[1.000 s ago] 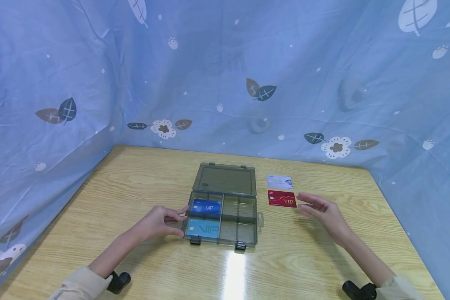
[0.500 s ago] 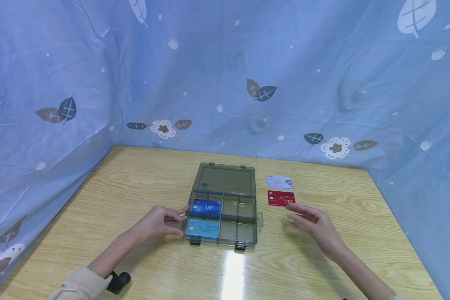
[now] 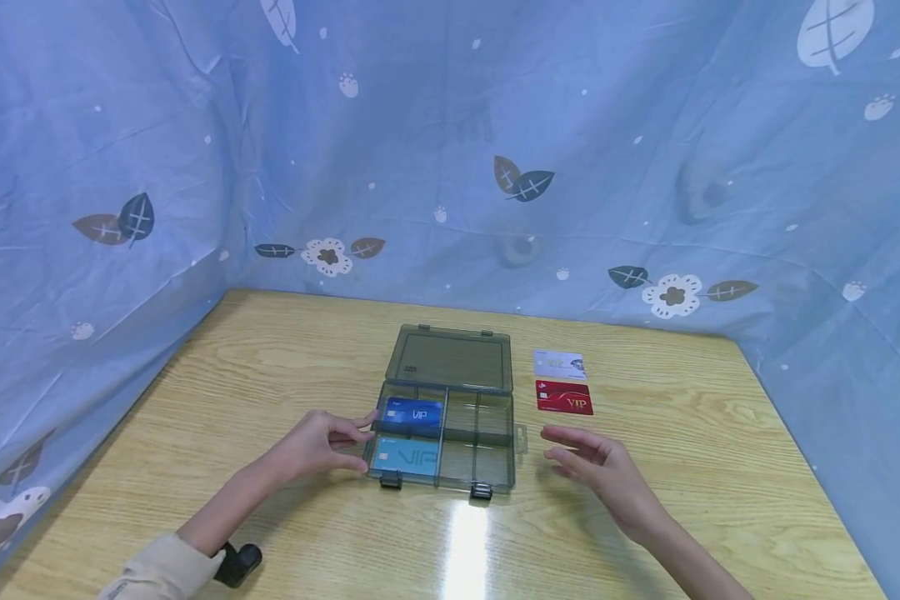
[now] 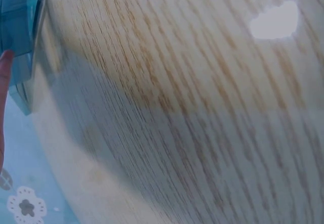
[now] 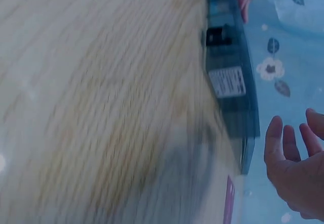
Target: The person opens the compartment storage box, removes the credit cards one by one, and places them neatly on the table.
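Observation:
A smoky clear plastic organizer box point(image 3: 458, 463) lies on the table with its lid point(image 3: 450, 358) folded back. In its left compartments sit a dark blue VIP card point(image 3: 413, 413) at the rear and a light blue VIP card point(image 3: 405, 457) at the front. My left hand point(image 3: 322, 446) touches the box's left side with thumb and fingertips; in the left wrist view one finger point(image 4: 4, 70) meets the box wall. My right hand point(image 3: 598, 475) hovers right of the box, fingers apart, holding nothing. Behind it lie a red VIP card point(image 3: 564, 397) and a silver-white VIP card point(image 3: 558, 364).
The wooden table point(image 3: 285, 350) carries everything. A blue patterned curtain point(image 3: 420, 150) rises along its back and sides. A hanging tab point(image 3: 521, 439) juts from the box's right side, and black latches point(image 3: 481, 492) stick out at its front. Light glares on the table's front.
My right hand has moved left and toward me, from beside the red card to near the box's right side. The left hand, box and cards have stayed put.

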Demonstrator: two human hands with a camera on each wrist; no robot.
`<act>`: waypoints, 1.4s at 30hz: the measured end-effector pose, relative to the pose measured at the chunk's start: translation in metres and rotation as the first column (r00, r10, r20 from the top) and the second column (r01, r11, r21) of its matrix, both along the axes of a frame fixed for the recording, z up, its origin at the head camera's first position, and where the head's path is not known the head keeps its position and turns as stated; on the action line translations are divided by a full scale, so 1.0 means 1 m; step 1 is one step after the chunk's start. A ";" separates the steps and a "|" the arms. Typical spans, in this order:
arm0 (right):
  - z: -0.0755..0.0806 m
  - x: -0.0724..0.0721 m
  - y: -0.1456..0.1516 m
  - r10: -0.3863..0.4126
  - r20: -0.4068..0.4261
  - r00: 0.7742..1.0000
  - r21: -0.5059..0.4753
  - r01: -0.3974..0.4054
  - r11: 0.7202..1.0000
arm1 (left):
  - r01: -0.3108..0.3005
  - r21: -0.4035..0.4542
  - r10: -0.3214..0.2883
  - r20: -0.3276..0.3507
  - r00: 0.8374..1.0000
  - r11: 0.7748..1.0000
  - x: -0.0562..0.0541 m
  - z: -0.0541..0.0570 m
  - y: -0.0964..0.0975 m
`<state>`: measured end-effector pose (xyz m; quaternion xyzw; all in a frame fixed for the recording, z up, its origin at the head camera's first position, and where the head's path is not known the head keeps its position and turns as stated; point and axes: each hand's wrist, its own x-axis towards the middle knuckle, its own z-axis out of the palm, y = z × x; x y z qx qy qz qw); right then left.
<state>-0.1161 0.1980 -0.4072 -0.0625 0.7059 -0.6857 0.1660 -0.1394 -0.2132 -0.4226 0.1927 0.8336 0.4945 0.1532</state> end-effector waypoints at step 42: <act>0.008 -0.019 -0.103 0.394 -0.003 0.919 0.200 -0.385 0.901 | 0.002 0.033 -0.003 0.016 1.000 0.999 0.000 0.000 0.001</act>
